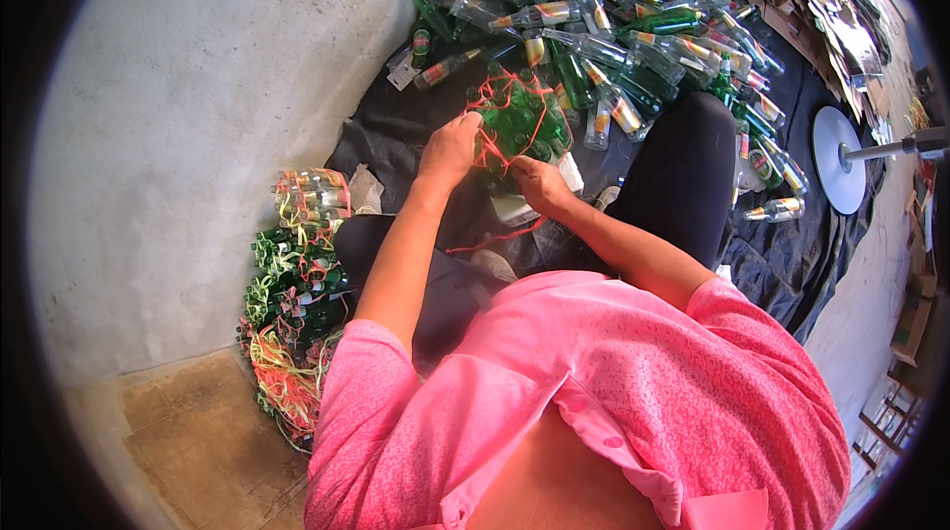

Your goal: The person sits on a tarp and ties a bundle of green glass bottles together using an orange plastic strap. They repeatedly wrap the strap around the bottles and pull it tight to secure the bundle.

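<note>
A bundle of upright green glass bottles [519, 114] stands between my knees, with red plastic twine [545, 110] looped around and across the necks. My left hand [454, 148] is at the bundle's left side, its fingers closed on the twine. At the near side my right hand [540, 185] pinches the twine with thumb and fingers. A loose tail of the same twine [505, 237] hangs below the right hand and runs left. Under the bundle a white block-like object [513, 209] shows in part; the rest of it is hidden.
A large heap of loose clear and green bottles [594, 33] lies ahead on a black sheet [386, 136]. Tied bottle bundles [297, 270] line the wall [185, 122] at left. A round metal disc on a pole [839, 159] and flattened cardboard [801, 18] are at right.
</note>
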Demonstrator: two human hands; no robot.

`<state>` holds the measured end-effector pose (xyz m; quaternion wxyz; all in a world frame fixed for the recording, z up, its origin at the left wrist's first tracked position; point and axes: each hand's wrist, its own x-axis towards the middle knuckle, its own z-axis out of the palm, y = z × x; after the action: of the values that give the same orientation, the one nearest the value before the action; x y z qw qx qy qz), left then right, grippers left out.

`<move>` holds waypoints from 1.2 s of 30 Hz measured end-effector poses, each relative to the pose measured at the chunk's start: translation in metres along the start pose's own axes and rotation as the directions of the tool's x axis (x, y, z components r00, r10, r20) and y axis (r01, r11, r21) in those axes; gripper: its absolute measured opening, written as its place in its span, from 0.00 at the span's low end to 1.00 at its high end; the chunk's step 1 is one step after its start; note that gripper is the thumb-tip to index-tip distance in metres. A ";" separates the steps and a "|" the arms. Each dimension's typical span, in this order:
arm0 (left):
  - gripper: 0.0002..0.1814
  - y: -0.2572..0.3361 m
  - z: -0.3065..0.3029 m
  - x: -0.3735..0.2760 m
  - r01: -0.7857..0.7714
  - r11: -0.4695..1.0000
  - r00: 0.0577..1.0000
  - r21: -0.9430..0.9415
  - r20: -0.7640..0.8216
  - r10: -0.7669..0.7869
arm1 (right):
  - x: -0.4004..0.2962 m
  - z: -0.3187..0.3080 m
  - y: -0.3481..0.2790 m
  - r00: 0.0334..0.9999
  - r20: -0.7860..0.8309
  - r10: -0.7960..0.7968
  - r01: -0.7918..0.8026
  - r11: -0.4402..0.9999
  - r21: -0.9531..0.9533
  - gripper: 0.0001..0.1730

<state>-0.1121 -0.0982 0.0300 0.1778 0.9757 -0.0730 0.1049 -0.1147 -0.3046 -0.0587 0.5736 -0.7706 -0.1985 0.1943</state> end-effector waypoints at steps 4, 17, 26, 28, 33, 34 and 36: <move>0.05 -0.006 -0.002 0.010 0.024 0.999 0.996 -0.035 0.082 -0.021 | 0.003 0.002 0.001 1.000 -0.005 0.002 -0.003 0.999 -0.032 0.15; 0.07 -0.003 -0.011 0.032 0.155 0.988 0.947 -0.006 0.287 -0.147 | 0.002 -0.006 -0.018 1.000 0.016 -0.022 0.024 0.993 -0.112 0.19; 0.07 0.014 -0.022 0.054 0.356 0.933 0.795 0.058 0.505 -0.335 | 0.003 -0.004 -0.009 0.997 -0.009 -0.074 0.071 0.982 -0.173 0.18; 0.07 0.019 -0.027 0.055 0.431 0.900 0.746 0.066 0.536 -0.396 | 0.000 -0.009 -0.020 1.000 0.019 -0.011 0.016 0.966 -0.258 0.18; 0.07 0.015 -0.024 0.053 0.326 0.931 0.820 0.162 0.441 -0.364 | -0.001 -0.015 -0.021 0.999 0.016 -0.032 0.035 0.914 -0.404 0.16; 0.07 0.008 -0.019 0.048 0.289 0.945 0.861 0.152 0.389 -0.326 | -0.003 -0.016 -0.022 0.999 0.014 -0.050 0.051 0.910 -0.411 0.15; 0.07 0.001 -0.012 0.038 0.211 0.967 0.929 0.139 0.280 -0.243 | -0.005 -0.017 -0.025 0.998 0.015 -0.064 0.064 0.901 -0.430 0.14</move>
<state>-0.0774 -0.0985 0.0505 0.1235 0.9904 0.0205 -0.0593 -0.1122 -0.3146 -0.0293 0.3957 -0.8711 -0.2616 0.1272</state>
